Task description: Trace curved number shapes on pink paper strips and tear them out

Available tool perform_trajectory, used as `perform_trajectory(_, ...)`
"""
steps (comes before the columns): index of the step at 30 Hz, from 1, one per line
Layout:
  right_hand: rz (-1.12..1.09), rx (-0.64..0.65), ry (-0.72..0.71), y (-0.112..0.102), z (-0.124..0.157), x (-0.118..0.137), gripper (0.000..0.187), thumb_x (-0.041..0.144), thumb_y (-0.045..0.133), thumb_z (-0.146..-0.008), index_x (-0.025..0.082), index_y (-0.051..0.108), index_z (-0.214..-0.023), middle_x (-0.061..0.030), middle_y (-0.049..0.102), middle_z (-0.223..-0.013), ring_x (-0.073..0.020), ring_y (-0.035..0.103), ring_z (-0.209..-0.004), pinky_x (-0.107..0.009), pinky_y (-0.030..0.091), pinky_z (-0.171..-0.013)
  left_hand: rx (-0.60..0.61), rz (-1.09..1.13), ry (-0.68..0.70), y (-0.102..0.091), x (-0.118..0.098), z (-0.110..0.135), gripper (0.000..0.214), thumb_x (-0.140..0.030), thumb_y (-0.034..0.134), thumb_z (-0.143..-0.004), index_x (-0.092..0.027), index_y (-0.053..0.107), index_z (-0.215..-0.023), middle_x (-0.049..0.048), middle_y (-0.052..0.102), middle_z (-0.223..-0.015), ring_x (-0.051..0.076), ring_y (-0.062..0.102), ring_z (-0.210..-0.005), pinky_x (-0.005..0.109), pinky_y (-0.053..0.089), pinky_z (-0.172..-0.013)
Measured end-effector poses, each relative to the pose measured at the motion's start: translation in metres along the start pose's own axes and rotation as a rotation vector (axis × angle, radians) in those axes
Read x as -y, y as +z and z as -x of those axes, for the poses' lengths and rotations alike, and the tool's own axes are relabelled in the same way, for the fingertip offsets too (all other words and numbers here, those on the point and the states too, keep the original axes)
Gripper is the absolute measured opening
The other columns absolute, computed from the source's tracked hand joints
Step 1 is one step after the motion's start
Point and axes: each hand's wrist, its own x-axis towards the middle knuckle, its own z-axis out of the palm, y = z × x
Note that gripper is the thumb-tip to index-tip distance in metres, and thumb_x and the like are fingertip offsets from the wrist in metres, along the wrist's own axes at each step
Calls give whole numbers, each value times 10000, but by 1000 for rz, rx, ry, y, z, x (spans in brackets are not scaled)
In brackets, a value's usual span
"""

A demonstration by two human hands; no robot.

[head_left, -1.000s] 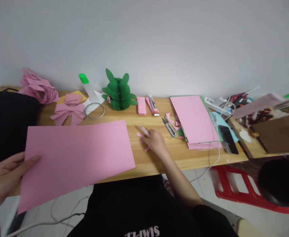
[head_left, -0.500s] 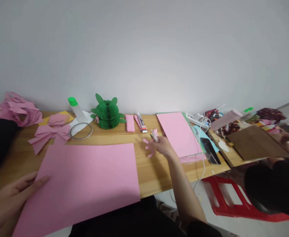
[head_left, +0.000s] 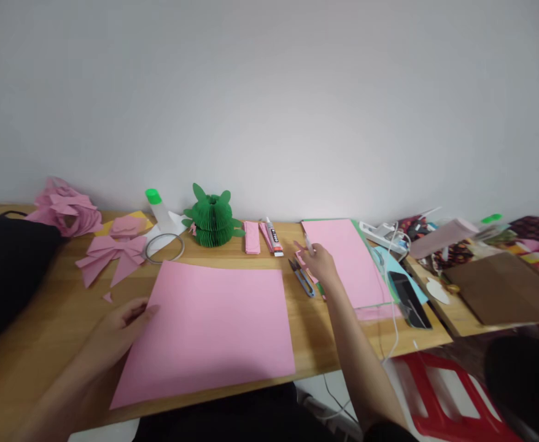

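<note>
A large pink paper sheet (head_left: 214, 325) lies before me at the table's front. My left hand (head_left: 120, 331) grips its left edge between thumb and fingers. My right hand (head_left: 319, 261) is closed around a white pen (head_left: 309, 245), beside a stack of pink sheets (head_left: 343, 258). Pink paper scraps are by the right fingers; whether they are held or only touched I cannot tell. Just left of that hand lie thread snips (head_left: 302, 279) with grey-blue handles. A glue tube (head_left: 274, 237) and folded pink strips (head_left: 252, 237) lie further back.
At the back left are a pink paper bow (head_left: 113, 253), a green-capped bottle (head_left: 158, 209), a ring (head_left: 164, 248) and a green paper honeycomb figure (head_left: 212, 221). A phone (head_left: 410, 299), a white cable and a power strip (head_left: 382, 236) lie right. A red stool (head_left: 449, 393) stands below.
My right hand has moved right with the pen, to the stack's left edge, uncovering the snips. My left hand and the pink sheet have shifted up and right as the view shifted.
</note>
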Motion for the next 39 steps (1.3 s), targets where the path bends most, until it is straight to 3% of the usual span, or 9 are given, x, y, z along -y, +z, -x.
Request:
perform_trajectory(4, 61, 9, -37, 20, 31, -2, 223, 163, 537, -902, 180, 636, -1101, -100, 749, -988, -216, 702, -912, -247, 432, -682, -13, -101, -37, -23, -6, 1, 563, -721, 481, -637, -204, 676, -751, 44, 744, -778, 270, 695, -814, 290, 531, -668)
perform_trajectory(7, 93, -2, -21, 29, 46, -5, 418, 85, 468, -893, 155, 530, -1300, -144, 728, -1114, -232, 703, -955, -265, 439, -695, -45, -182, -73, -34, -7, 3, 551, -702, 493, -611, -205, 678, -761, 40, 751, -821, 279, 685, -844, 288, 506, -670)
perform_trajectory(10, 126, -4, -19, 30, 53, -8, 469, 120, 465, -906, 168, 453, -1372, -138, 711, -1177, -233, 705, -966, -267, 446, -699, -39, -200, -97, -38, -7, 4, 549, -692, 507, -604, -201, 674, -784, 54, 757, -878, 297, 683, -891, 302, 503, -699)
perform_trajectory(15, 236, 11, -8, 26, 49, -5, 384, 308, 561, -907, 209, 534, -1276, -116, 729, -1115, -260, 699, -986, -285, 461, -718, -51, -153, -139, -34, -14, 4, 567, -690, 528, -550, -195, 676, -786, 80, 759, -897, 314, 678, -905, 334, 522, -758)
perform_trajectory(22, 375, 53, 1, 25, 41, 17, 357, 166, 528, -897, 176, 593, -1248, -167, 728, -1080, -275, 691, -1048, -317, 483, -770, -39, -165, -110, -33, -9, 6, 562, -701, 522, -585, -195, 668, -784, 75, 755, -889, 310, 679, -911, 343, 515, -769)
perform_trajectory(27, 401, 55, 6, 27, 41, 19, 271, 144, 515, -897, 168, 660, -1125, -172, 728, -1091, -265, 690, -1058, -310, 489, -783, -50, -146, -134, -33, -16, 8, 591, -715, 534, -557, -186, 687, -773, 84, 759, -867, 308, 688, -881, 337, 527, -736)
perform_trajectory(32, 374, 8, 42, 25, 41, 16, 248, 173, 479, -930, 157, 694, -1051, -184, 743, -1035, -279, 699, -1029, -314, 480, -770, -94, -110, -133, -31, -24, 8, 587, -737, 555, -499, -206, 697, -705, 79, 768, -825, 311, 689, -842, 335, 542, -680)
perform_trajectory(39, 168, -51, 67, -3, 17, 9, 233, 353, 531, -934, 198, 704, -958, -108, 762, -940, -231, 701, -923, -253, 436, -650, -40, -126, -164, -34, -17, 6, 567, -694, 536, -519, -203, 696, -753, 77, 762, -866, 321, 687, -890, 345, 533, -715)
